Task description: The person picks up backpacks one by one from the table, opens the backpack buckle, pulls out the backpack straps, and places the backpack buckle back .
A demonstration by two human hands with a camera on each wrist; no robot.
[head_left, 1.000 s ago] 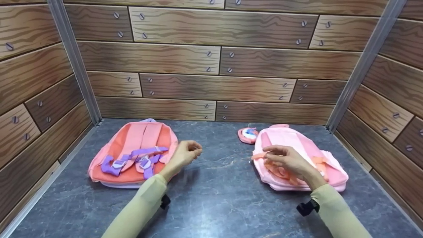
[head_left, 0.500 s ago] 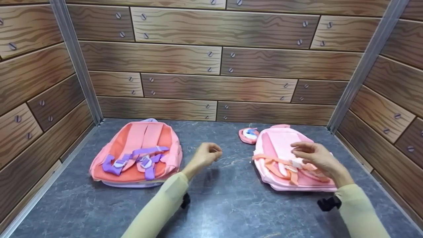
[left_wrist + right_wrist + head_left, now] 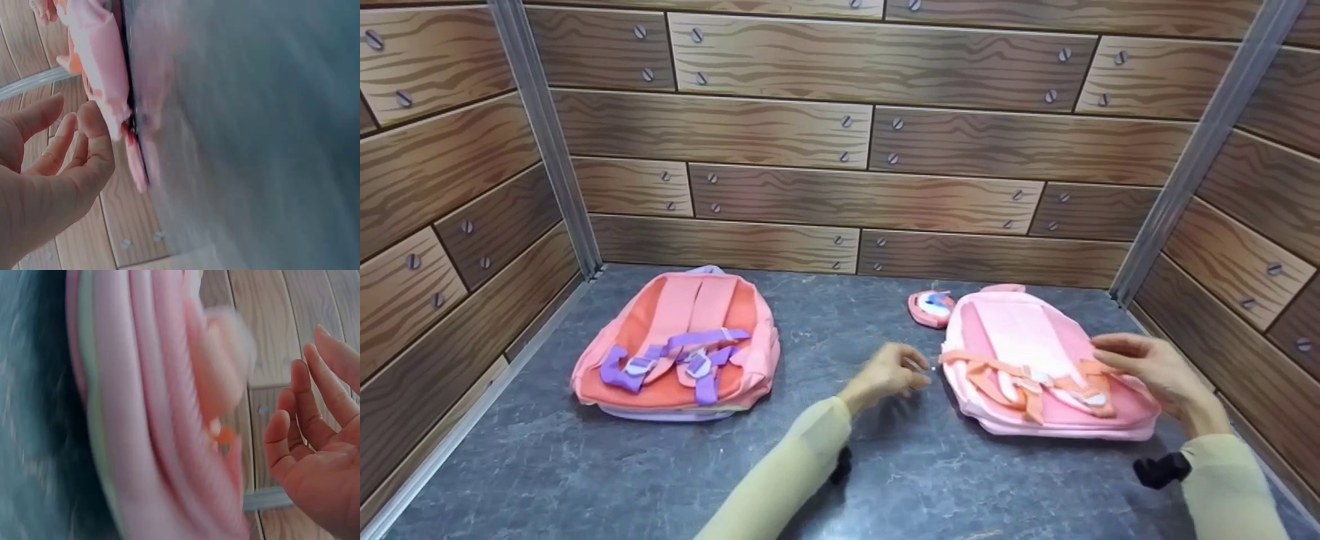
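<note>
A pale pink backpack (image 3: 1020, 330) with orange straps (image 3: 1027, 382) lies straps-up on the right of the table. Just off its left side is my left hand (image 3: 889, 371), fingers loosely bent and holding nothing. At the bag's right edge my right hand (image 3: 1159, 375) hovers, its fingers relaxed and nothing between them. The right wrist view shows the bag's layered pink side (image 3: 152, 410) close by, with a gap to the fingers. A coral backpack (image 3: 682, 322) with purple straps (image 3: 701, 360) lies on the left, away from both hands.
A small round coral pouch (image 3: 931, 308) with a white and blue front sits against the pink bag's upper left. Wood-print walls (image 3: 780, 135) close in the dark marbled table (image 3: 840, 457) at the back and sides.
Both hands have moved right: the left from beside the coral backpack to the pink one's left side, the right from over the pink straps to its right edge. Both bags stay put.
</note>
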